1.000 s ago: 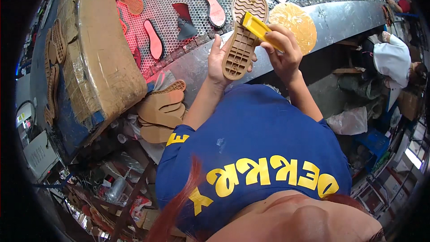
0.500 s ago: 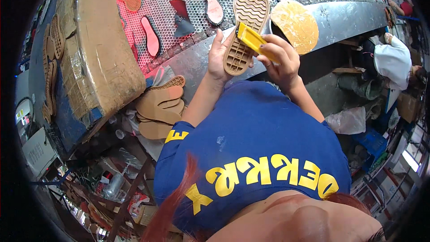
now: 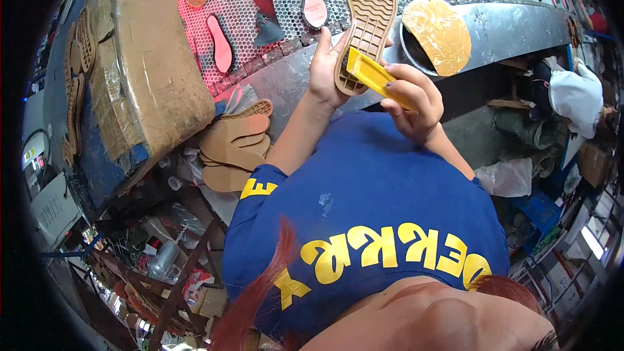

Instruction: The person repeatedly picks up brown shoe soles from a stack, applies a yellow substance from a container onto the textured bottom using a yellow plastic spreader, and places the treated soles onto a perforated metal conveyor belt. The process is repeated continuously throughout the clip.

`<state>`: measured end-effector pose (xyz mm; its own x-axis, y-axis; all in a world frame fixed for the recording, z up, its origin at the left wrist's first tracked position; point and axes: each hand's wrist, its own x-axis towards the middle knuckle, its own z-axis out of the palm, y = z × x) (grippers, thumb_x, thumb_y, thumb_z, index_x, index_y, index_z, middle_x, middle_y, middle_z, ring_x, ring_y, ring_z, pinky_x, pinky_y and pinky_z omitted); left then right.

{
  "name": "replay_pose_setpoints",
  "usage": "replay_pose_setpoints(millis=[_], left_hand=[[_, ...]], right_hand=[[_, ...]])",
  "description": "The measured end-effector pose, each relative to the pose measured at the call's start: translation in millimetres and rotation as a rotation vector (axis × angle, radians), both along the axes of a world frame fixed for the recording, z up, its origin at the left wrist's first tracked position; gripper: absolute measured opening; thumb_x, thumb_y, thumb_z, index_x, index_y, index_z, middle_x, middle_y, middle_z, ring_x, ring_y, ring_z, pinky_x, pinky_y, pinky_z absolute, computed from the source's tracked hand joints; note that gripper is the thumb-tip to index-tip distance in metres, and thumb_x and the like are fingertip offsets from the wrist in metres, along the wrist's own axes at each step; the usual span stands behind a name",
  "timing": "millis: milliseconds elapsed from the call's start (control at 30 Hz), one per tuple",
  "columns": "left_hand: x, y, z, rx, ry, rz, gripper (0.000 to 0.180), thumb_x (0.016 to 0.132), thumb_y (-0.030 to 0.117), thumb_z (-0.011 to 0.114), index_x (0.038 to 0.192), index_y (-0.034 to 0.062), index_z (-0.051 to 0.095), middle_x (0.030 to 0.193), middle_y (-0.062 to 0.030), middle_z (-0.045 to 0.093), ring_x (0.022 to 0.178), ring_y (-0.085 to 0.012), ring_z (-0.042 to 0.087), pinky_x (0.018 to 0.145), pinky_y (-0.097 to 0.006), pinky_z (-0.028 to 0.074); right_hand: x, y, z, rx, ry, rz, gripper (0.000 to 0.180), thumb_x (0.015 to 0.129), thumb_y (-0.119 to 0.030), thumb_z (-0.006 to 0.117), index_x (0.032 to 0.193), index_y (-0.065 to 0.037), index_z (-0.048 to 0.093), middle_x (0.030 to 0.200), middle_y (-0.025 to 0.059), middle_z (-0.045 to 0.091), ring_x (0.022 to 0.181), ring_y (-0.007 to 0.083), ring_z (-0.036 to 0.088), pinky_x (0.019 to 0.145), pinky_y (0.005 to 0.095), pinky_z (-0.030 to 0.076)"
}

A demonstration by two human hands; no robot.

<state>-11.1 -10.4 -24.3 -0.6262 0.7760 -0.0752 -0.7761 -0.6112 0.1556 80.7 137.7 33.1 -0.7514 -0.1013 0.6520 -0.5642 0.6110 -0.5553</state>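
Note:
My left hand (image 3: 327, 73) is closed around the near end of a tan shoe sole (image 3: 370, 10), which is held upright with its wavy and gridded face toward me. Closed in my right hand (image 3: 419, 99) is a yellow flat-handled tool (image 3: 372, 73). Its far end lies over the gridded lower part of the sole; whether it touches, and what its tip is, cannot be made out. The fingers of my left hand behind the sole are mostly hidden.
Pink-topped insoles (image 3: 312, 3) lie on a mesh conveyor (image 3: 286, 0) ahead. A round container with a glue-crusted yellowish cover (image 3: 442, 36) rests on the metal ledge (image 3: 497, 23). Tan soles (image 3: 231, 143) are stacked at left, beside a taped cardboard box (image 3: 166, 45). Another person (image 3: 575, 94) is at far right.
The yellow tool has moved down the sole toward its near end. My left hand and the sole have shifted slightly up and to the right in the picture.

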Motion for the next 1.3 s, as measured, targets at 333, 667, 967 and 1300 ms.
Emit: replay_pose_setpoints(millis=[333, 667, 967, 1300], left_hand=[[-2.0, -4.4, -2.7, -0.064, -0.005, -0.038, 0.088, 0.094, 0.068, 0.003, 0.143, 0.002, 0.035, 0.123, -0.0269, 0.057, 0.093, -0.0326, 0.066, 0.083, -0.045, 0.056], [-7.3, -10.6, 0.4, -0.037, -0.059, -0.233, 0.092, 0.093, 0.069, 0.003, 0.146, -0.0015, 0.029, 0.132, -0.0354, 0.047, 0.116, -0.0411, 0.056, 0.098, -0.048, 0.048], [-5.4, -13.0, 13.9, 0.061, -0.283, -0.411, 0.092, 0.092, 0.072, 0.01, 0.148, 0.0013, 0.027, 0.137, -0.0234, 0.048, 0.115, -0.0347, 0.059, 0.091, -0.048, 0.053], [-6.2, -9.3, 16.9, 0.16, -0.003, -0.525, 0.089, 0.092, 0.07, 0.003, 0.15, 0.0054, 0.023, 0.13, -0.034, 0.048, 0.088, -0.0358, 0.068, 0.064, -0.042, 0.062]], right_hand=[[5.6, -0.3, 5.5, 0.031, -0.055, 0.137, 0.029, 0.082, -0.022, 0.075, 0.098, -0.003, 0.059, 0.103, 0.017, 0.064, 0.089, 0.0334, 0.067, 0.076, 0.0388, 0.056], [1.5, 14.4, 16.3, -0.044, -0.201, 0.296, 0.024, 0.083, -0.016, 0.072, 0.099, -0.003, 0.058, 0.107, 0.0182, 0.065, 0.095, 0.0337, 0.066, 0.081, 0.0398, 0.054], [-15.7, 43.0, 27.6, -0.239, -0.432, 0.562, 0.017, 0.082, 0.0, 0.065, 0.098, -0.004, 0.062, 0.11, 0.0157, 0.066, 0.097, 0.0276, 0.066, 0.083, 0.036, 0.052], [-1.6, 100.6, 9.1, -1.052, -0.189, 0.467, 0.017, 0.098, -0.009, 0.049, 0.109, 0.0, 0.057, 0.118, 0.0287, 0.057, 0.094, 0.0295, 0.063, 0.076, 0.037, 0.055]])
